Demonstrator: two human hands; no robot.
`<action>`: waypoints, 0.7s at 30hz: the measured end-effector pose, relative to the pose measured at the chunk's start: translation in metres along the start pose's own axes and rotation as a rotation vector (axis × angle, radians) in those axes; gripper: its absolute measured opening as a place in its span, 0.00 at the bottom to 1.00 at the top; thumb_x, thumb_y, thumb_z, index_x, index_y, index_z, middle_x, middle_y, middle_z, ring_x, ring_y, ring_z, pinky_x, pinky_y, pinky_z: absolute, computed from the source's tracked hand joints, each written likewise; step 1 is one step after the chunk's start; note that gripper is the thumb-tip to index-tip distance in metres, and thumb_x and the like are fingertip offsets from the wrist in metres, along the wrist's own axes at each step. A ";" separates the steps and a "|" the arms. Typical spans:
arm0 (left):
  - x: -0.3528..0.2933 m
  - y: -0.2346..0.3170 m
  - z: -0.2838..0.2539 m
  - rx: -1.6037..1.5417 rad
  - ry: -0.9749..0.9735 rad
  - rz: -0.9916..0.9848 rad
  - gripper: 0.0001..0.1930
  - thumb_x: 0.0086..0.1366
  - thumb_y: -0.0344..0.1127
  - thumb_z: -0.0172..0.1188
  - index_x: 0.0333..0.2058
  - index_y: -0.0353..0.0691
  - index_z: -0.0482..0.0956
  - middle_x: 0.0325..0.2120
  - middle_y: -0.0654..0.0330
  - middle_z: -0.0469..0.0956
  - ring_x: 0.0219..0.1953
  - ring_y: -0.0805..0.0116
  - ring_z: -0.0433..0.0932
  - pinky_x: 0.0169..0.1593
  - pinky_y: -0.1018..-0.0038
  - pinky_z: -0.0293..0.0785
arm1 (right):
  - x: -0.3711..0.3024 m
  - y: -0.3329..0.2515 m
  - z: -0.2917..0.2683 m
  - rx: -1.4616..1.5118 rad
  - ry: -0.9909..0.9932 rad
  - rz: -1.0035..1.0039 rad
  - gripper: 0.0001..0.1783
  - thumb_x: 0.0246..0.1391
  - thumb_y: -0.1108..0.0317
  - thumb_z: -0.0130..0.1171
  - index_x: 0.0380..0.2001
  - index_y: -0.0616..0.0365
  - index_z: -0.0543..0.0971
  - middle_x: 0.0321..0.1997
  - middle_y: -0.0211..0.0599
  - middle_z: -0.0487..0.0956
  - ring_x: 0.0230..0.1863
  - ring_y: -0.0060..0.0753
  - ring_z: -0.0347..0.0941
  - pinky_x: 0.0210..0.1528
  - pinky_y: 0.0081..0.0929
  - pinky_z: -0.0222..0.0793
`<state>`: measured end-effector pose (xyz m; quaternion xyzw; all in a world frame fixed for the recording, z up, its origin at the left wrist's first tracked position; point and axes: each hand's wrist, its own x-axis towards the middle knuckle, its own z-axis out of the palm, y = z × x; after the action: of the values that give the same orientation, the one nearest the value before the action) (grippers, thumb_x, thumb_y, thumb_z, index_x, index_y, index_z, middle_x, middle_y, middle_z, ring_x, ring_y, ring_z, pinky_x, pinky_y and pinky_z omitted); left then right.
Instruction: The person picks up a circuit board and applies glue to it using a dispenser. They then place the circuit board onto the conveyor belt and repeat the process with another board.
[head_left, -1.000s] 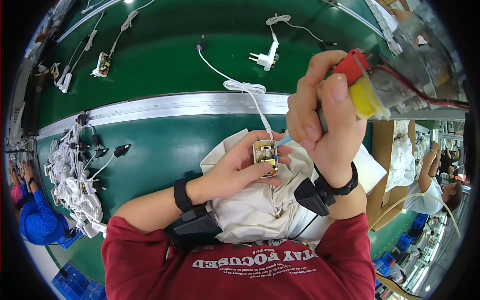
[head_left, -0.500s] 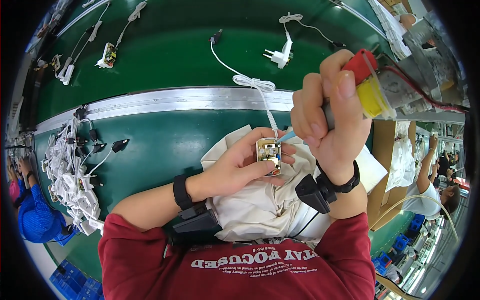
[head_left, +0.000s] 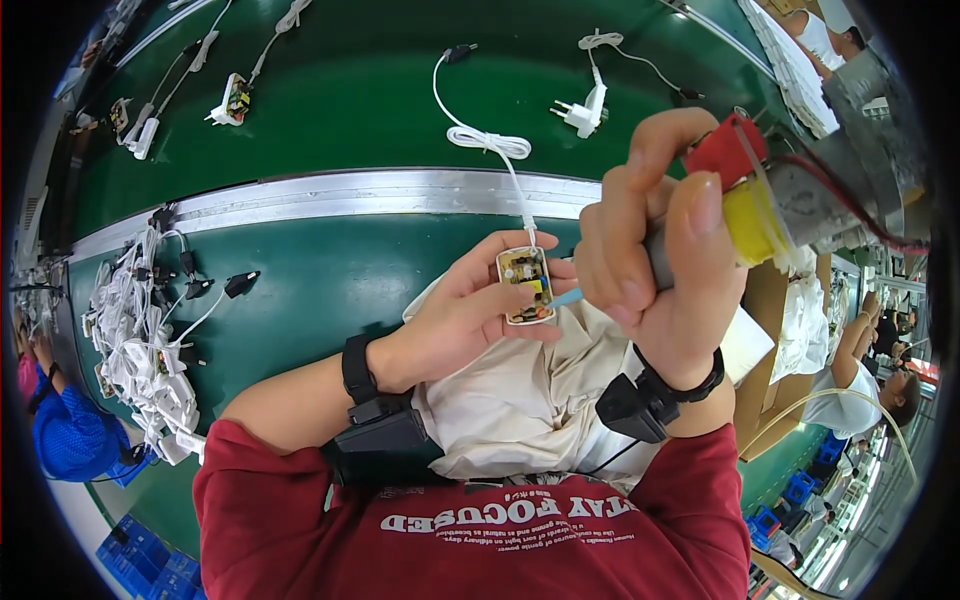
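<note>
My left hand point(head_left: 455, 320) is closed round the edges of a small opened power adapter point(head_left: 522, 268), thumb across its face. The white casing lies open upwards, showing the circuit board and its components. From its far end a white cord point(head_left: 512, 185) runs to a bundled loop and a black plug. My right hand point(head_left: 665, 265) grips a grey tubular applicator tool point(head_left: 752, 222) with a red block, a yellow band and wires. Its light-blue nozzle point(head_left: 568, 298) points at the board's lower right corner; whether it touches cannot be told.
On the green belt beyond the metal rail point(head_left: 340, 205) lie a closed white adapter point(head_left: 582, 112) and an opened one point(head_left: 235, 100). A tangled heap of white adapters point(head_left: 150, 370) sits at left. At right stands a cardboard box point(head_left: 785, 385). Other people work at both sides.
My left hand has shifted the adapter slightly away and left. The nozzle has gone from the board's far end to its near right corner. Adapters on the far belt have moved right.
</note>
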<state>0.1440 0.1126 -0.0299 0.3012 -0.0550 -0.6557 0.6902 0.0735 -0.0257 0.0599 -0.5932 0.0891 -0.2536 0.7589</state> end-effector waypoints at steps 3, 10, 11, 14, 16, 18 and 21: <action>-0.001 0.001 0.000 -0.013 -0.006 0.014 0.21 0.65 0.24 0.43 0.57 0.41 0.57 0.52 0.54 0.66 0.57 0.64 0.66 0.52 0.63 0.74 | 0.000 0.003 0.000 -0.023 -0.004 -0.026 0.21 0.61 0.47 0.43 0.33 0.55 0.60 0.08 0.25 0.57 0.07 0.15 0.47 0.09 0.16 0.42; -0.001 0.001 0.000 -0.007 -0.011 0.025 0.21 0.65 0.24 0.43 0.57 0.41 0.58 0.52 0.54 0.66 0.57 0.64 0.66 0.52 0.63 0.74 | 0.002 0.006 -0.004 0.039 -0.022 -0.018 0.22 0.60 0.46 0.46 0.31 0.54 0.59 0.08 0.26 0.58 0.06 0.15 0.47 0.08 0.17 0.42; -0.001 0.001 0.000 -0.007 -0.010 0.027 0.21 0.65 0.24 0.43 0.57 0.41 0.57 0.52 0.53 0.66 0.57 0.64 0.66 0.52 0.63 0.74 | 0.001 0.007 -0.004 0.038 -0.030 -0.023 0.22 0.59 0.46 0.47 0.30 0.54 0.59 0.08 0.26 0.58 0.06 0.15 0.47 0.08 0.17 0.42; -0.001 0.001 0.000 -0.012 -0.014 0.027 0.21 0.65 0.24 0.43 0.57 0.41 0.57 0.52 0.53 0.66 0.57 0.64 0.66 0.52 0.63 0.74 | 0.000 0.008 -0.006 0.011 -0.045 -0.044 0.22 0.59 0.46 0.47 0.31 0.54 0.59 0.08 0.26 0.58 0.06 0.15 0.47 0.08 0.17 0.42; -0.001 0.001 0.001 -0.023 -0.018 0.028 0.21 0.65 0.25 0.43 0.57 0.41 0.57 0.52 0.53 0.66 0.57 0.65 0.66 0.52 0.63 0.74 | 0.000 0.009 -0.008 -0.042 -0.063 -0.075 0.22 0.60 0.46 0.46 0.32 0.55 0.60 0.08 0.25 0.58 0.06 0.15 0.47 0.08 0.17 0.42; -0.001 0.001 0.000 -0.018 -0.020 0.028 0.21 0.65 0.25 0.43 0.57 0.41 0.57 0.52 0.53 0.66 0.57 0.65 0.66 0.52 0.63 0.74 | 0.000 0.008 -0.006 -0.031 -0.053 -0.063 0.22 0.60 0.46 0.45 0.33 0.55 0.60 0.08 0.25 0.58 0.06 0.15 0.47 0.08 0.17 0.42; -0.001 0.001 -0.001 -0.011 -0.023 0.031 0.21 0.66 0.26 0.44 0.57 0.40 0.57 0.52 0.53 0.66 0.56 0.65 0.66 0.52 0.62 0.73 | 0.000 0.004 -0.004 -0.009 -0.036 -0.038 0.22 0.61 0.46 0.44 0.36 0.56 0.61 0.08 0.25 0.58 0.06 0.15 0.47 0.08 0.17 0.42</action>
<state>0.1449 0.1143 -0.0302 0.2891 -0.0641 -0.6488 0.7010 0.0727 -0.0282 0.0554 -0.6026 0.0654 -0.2566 0.7528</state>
